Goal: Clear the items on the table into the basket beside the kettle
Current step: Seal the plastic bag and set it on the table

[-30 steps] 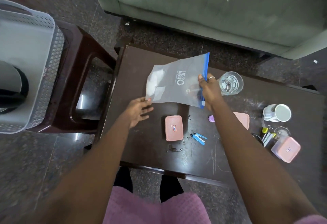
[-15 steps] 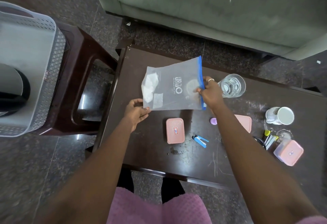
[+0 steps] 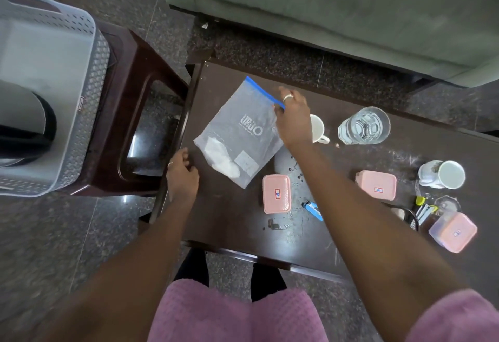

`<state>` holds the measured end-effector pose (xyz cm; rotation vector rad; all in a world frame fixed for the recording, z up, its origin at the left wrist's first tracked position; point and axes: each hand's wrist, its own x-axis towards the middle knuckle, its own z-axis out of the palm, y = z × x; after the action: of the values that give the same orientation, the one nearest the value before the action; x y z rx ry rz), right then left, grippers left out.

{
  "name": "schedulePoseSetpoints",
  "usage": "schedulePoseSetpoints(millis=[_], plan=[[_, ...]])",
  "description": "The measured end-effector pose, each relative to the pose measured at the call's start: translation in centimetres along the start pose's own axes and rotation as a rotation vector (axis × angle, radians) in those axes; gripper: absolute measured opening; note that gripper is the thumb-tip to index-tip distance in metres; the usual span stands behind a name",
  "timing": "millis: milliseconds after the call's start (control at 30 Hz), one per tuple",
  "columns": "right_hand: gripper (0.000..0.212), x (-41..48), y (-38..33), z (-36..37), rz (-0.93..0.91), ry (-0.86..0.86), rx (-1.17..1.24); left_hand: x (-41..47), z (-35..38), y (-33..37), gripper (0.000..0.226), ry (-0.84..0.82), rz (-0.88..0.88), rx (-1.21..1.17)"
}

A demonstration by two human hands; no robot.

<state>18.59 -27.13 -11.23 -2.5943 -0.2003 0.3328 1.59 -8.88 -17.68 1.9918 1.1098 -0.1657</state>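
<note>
At far left of frame: perforated grey plastic basket point(image 3: 81, 114) on a brown stool, kettle inside. Left of centre: left hand point(image 3: 182, 176) loosely curled, empty, freed for carrying. Centre: frosted zip bag with blue seal point(image 3: 237, 136), pinched at the seal by right hand point(image 3: 293, 118), dangling above dark wooden table point(image 3: 232, 222).

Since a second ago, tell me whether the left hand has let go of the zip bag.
Yes. The left hand has let go and drawn back to the table edge; the right hand holds the zip bag.

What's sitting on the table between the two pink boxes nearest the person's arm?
In the head view, the right forearm crosses between the left pink box and middle pink box; a small blue stapler-like item lies below.
</note>
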Motion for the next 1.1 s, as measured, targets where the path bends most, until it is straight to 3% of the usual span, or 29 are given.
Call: schedulePoseSetpoints(millis=[100, 267, 400, 500, 667, 833, 1033, 1100], plan=[[0.034, -3.9, -0.6, 1.8, 0.152, -0.007, 0.094, 0.8, 0.1, 0.5, 0.057, -0.027, 0.15, 0.105], [0.035, -11.4, -1.6, 7.0, 0.122, -0.264, 0.053, 2.3, 0.0, 1.0, 0.059, -0.114, 0.308, 0.254], [0.052, -13.8, -1.3, 10.2, 0.095, -0.299, -0.175, 4.3, -0.7, 1.1, 0.047, -0.16, 0.42, 0.272], [0.04, -14.0, -0.8, 11.3, 0.003, -0.29, -0.374, 5.5, -1.2, 1.0, 0.035, -0.142, 0.46, 0.27], [0.028, -12.9, -0.6, 11.0, 0.029, -0.181, -0.225, 5.7, -2.0, 0.0, 0.024, -0.023, 0.489, 0.18], [0.022, -12.3, -0.6, 11.0, 0.028, -0.002, -0.063, 4.5, -2.2, -1.1, 0.021, -0.022, 0.358, 0.014], [0.023, -11.3, -1.6, 10.1, 0.246, 0.197, 0.21, 4.1, -2.0, -1.3, 0.015, -0.037, 0.286, -0.131], [0.02, -10.9, -1.7, 9.6, 0.277, 0.257, 0.195, 4.0, -1.9, -1.1, 0.015, -0.025, 0.277, -0.187]])
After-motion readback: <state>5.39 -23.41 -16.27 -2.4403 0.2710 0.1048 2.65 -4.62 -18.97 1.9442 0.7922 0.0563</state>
